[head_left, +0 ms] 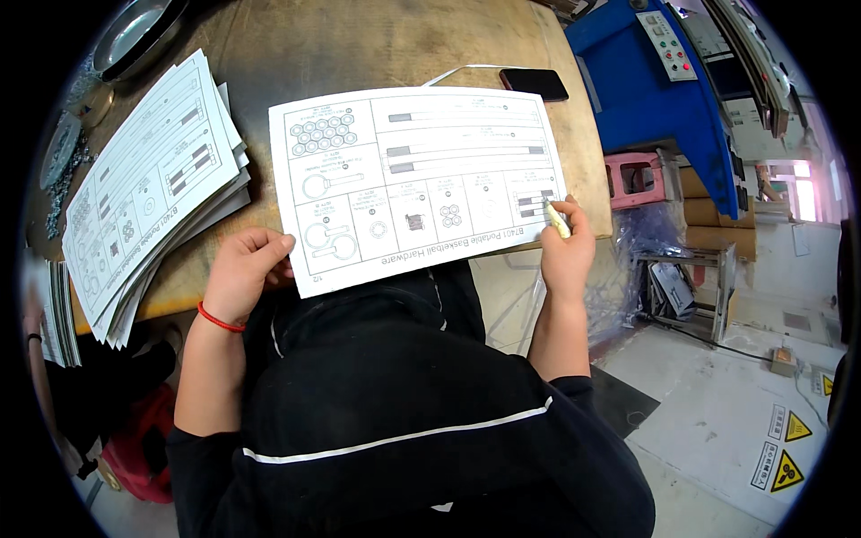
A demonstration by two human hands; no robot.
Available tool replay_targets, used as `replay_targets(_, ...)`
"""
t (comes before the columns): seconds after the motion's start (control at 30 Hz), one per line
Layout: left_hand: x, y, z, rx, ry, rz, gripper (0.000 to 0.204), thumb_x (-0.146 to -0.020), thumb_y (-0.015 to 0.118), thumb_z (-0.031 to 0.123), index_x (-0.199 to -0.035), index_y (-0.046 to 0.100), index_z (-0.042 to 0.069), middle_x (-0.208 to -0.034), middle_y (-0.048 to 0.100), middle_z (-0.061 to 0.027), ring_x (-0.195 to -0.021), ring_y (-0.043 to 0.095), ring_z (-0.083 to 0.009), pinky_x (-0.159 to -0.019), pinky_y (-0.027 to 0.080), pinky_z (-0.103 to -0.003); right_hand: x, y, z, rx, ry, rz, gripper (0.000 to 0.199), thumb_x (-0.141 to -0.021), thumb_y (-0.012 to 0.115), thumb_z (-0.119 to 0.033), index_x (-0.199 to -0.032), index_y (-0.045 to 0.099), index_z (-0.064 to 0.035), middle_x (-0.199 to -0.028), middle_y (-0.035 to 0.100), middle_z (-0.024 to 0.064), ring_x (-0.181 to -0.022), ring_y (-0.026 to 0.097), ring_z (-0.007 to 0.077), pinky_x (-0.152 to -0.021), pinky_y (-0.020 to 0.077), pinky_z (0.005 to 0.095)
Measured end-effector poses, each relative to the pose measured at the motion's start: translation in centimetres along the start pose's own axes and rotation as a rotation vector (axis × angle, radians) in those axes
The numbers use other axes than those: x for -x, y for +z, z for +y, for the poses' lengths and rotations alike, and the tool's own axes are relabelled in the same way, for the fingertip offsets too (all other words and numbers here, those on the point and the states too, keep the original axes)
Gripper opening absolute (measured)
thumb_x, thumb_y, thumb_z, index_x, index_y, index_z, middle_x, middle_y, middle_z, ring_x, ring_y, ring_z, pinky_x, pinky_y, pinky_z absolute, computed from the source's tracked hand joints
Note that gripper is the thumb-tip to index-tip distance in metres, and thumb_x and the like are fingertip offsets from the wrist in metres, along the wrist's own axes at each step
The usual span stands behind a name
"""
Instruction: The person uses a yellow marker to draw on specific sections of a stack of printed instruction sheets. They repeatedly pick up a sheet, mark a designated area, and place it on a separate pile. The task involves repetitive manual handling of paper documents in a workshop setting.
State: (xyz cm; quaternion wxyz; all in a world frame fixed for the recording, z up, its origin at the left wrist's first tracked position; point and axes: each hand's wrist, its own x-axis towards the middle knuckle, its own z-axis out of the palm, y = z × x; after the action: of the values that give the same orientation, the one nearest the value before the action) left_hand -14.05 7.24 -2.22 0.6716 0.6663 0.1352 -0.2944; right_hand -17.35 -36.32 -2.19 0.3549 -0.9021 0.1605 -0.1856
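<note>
From where I stand, the printed sheet (420, 184) lies over the near edge of the wooden surface (296, 45), its lower part above the person's lap. Its long axis runs left to right, the right end angled a little farther from the body, and its print is upside down to the person, heading nearest the lap. The left hand (244, 269) pinches the near left corner, thumb on top; its other fingertips are hard to make out. The right hand (568, 247) grips a pale pen (558, 219) at the right edge, the pen's tip over a drawing. The sheet hides the surface's edge behind it and one end of a white cord (466, 66). The smallest print is unreadable. At upper left, a metal bowl (134, 40) is cut off.
</note>
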Motion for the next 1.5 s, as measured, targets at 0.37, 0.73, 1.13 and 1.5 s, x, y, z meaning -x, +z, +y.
replay_targets(0.37, 5.0, -13.2, 0.9, 0.059, 0.57, 0.616, 0.038, -0.102, 0.056, 0.01, -0.136, 0.055, -0.006, -0.122, 0.066, -0.0109, -0.103, 0.063, -0.0135, -0.09, 0.049, -0.027, 1.9, 2.7, -3.2, -0.389, 0.041, -0.091, 0.04, -0.079, 0.051, 0.009, -0.117, 0.06, 0.0063, -0.134, 0.06, 0.0189, -0.123, 0.057, 0.0269, -0.106, 0.0435, 0.0363)
replay_targets(0.73, 6.8, -28.0, -3.1, -1.093, 0.217, 1.487, 0.056, -0.086, 0.072, 0.023, -0.136, 0.058, 0.002, -0.133, 0.058, -0.024, -0.129, 0.05, -0.0396, -0.109, 0.04, -0.047, 1.5, 3.2, -4.5, -0.349, -0.006, -0.104, 0.037, -0.081, 0.049, 0.008, -0.117, 0.061, 0.006, -0.119, 0.064, 0.015, -0.109, 0.06, 0.0212, -0.098, 0.048, 0.0337)
replay_targets(1.13, -8.0, 9.1, 5.5, -1.249, 1.128, 0.308, 0.057, -0.092, 0.066, 0.038, -0.144, 0.051, 0.018, -0.155, 0.043, -0.0086, -0.146, 0.035, -0.0294, -0.118, 0.03, -0.047, 5.3, 6.5, -10.3, -0.101, -0.234, -0.387, 0.018, -0.085, 0.069, -0.007, -0.103, 0.069, -0.0018, -0.091, 0.07, 0.015, -0.081, 0.068, 0.0307, -0.073, 0.0537, 0.0365)
replay_targets(1.5, -9.1, 10.3, 3.8, -1.441, 0.913, 0.315, 0.058, -0.098, 0.053, 0.051, -0.15, 0.045, 0.026, -0.159, 0.037, -0.0054, -0.148, 0.032, -0.0247, -0.123, 0.022, -0.049, 5.6, 7.2, -11.5, 0.049, -0.296, -0.355, 0.01, -0.089, 0.066, -0.007, -0.099, 0.065, -0.0044, -0.083, 0.067, 0.0137, -0.074, 0.066, 0.0339, -0.064, 0.0516, 0.0408)
